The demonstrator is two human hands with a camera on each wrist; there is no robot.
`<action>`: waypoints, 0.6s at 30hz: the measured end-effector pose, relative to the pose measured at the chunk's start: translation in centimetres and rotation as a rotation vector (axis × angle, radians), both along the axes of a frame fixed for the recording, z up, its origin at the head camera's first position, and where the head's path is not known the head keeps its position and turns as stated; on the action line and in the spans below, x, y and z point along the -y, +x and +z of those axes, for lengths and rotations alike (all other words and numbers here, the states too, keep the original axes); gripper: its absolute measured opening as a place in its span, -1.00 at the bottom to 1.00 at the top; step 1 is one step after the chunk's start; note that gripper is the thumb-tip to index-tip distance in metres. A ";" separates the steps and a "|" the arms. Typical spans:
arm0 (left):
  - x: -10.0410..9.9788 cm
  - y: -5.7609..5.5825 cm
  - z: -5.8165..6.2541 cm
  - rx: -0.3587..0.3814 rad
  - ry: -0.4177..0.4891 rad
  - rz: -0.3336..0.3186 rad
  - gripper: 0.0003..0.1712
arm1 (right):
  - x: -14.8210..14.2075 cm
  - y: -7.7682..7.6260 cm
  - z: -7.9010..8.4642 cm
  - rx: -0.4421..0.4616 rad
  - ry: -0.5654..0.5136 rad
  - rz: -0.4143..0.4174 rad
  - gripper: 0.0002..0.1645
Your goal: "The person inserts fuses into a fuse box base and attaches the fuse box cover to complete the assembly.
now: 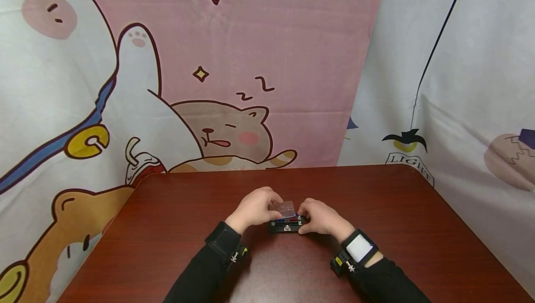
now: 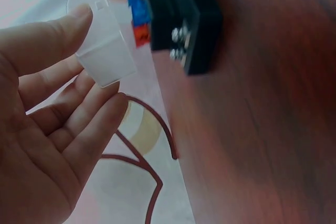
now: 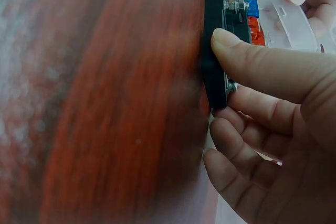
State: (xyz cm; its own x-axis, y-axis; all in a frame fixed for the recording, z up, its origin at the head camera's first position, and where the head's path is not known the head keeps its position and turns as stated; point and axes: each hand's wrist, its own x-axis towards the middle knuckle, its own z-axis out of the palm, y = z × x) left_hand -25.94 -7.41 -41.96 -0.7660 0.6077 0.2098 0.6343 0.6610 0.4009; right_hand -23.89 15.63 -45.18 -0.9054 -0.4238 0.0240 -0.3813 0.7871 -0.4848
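A black fuse block with red and blue blade fuses rests on the table near its middle. Metal screw terminals stand along its side. My right hand grips the block's right end, the thumb against its front edge and the fingers behind. A clear plastic cover is pinched between the thumb and fingers of my left hand. In the head view the cover is tilted above the block, and in the left wrist view a gap shows between it and the fuses.
The reddish-brown wooden table runs back to a cloth backdrop with cartoon animals. Black wrist straps with small cameras sit on both forearms.
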 end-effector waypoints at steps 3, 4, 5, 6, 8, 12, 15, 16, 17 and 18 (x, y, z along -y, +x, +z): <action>-0.6 0.3 -0.1 -0.017 -0.030 -0.014 -0.64 | 0.0 0.0 -0.1 -0.001 -0.012 0.007 -0.57; -0.8 0.4 -0.2 -0.021 -0.037 -0.015 -0.64 | 0.1 0.0 -0.1 0.000 -0.014 0.009 -0.57; -0.9 0.5 -0.3 -0.025 -0.045 -0.015 -0.64 | 0.1 0.0 -0.2 -0.001 -0.013 0.008 -0.56; -1.1 0.5 -0.3 -0.030 -0.051 -0.013 -0.65 | 0.1 0.0 -0.2 -0.003 -0.013 0.008 -0.56; -1.3 0.7 -0.3 -0.044 -0.066 -0.009 -0.66 | 0.1 -0.1 -0.3 -0.003 -0.014 0.007 -0.57; -1.7 0.8 -0.4 -0.081 -0.100 -0.007 -0.68 | 0.0 -0.1 -0.4 -0.005 -0.016 0.010 -0.58; -1.9 0.7 -0.6 -0.104 -0.121 -0.006 -0.70 | 0.0 -0.1 -0.4 -0.004 -0.018 0.009 -0.59; -1.9 0.7 -0.6 -0.107 -0.126 -0.004 -0.70 | 0.0 -0.1 -0.4 -0.004 -0.018 0.009 -0.59; -1.9 0.8 -0.7 -0.109 -0.131 -0.001 -0.70 | 0.0 -0.1 -0.4 -0.005 -0.018 0.008 -0.58; -1.9 0.8 -0.7 -0.111 -0.134 0.001 -0.71 | 0.0 -0.1 -0.3 -0.005 -0.018 0.008 -0.58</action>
